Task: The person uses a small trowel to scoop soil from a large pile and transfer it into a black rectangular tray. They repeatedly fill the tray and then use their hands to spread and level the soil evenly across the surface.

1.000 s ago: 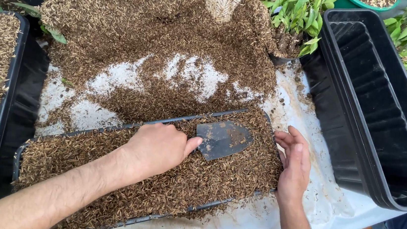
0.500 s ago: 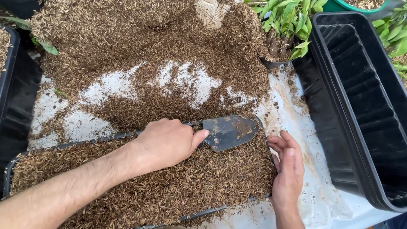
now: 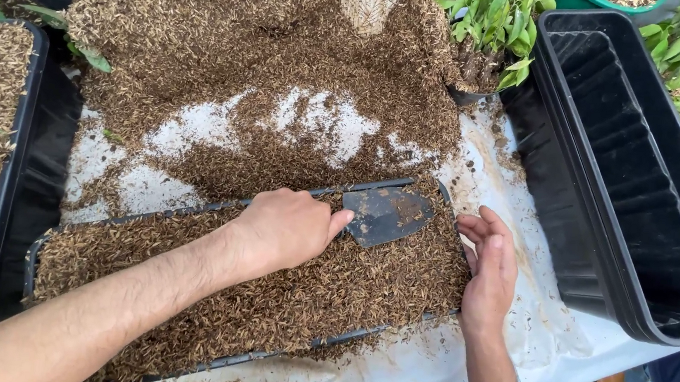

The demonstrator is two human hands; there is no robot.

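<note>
Since the earlier frame the small dark metal trowel (image 3: 386, 215) had slid a little farther toward the far rim of the long black plastic planter trough (image 3: 214, 204), and the right hand (image 3: 488, 272) had drawn closer to its blade. The left hand (image 3: 285, 229) was clenched around the trowel's handle, hiding it, with the flat blade sticking out just past the thumb and lying on the brown husk-like potting mix (image 3: 264, 292) that filled the trough under both hands. The right hand was released, holding nothing, fingers straight and together, its edge resting on the mix at the trough's end, just beside the blade tip but apart from it. Beyond the left hand a heap of the same mix (image 3: 246, 49) lay on a white plastic sheet (image 3: 558, 345). Past the right hand stood empty black troughs (image 3: 633, 169), stacked, and behind them green leafy plants (image 3: 498, 15).
</note>
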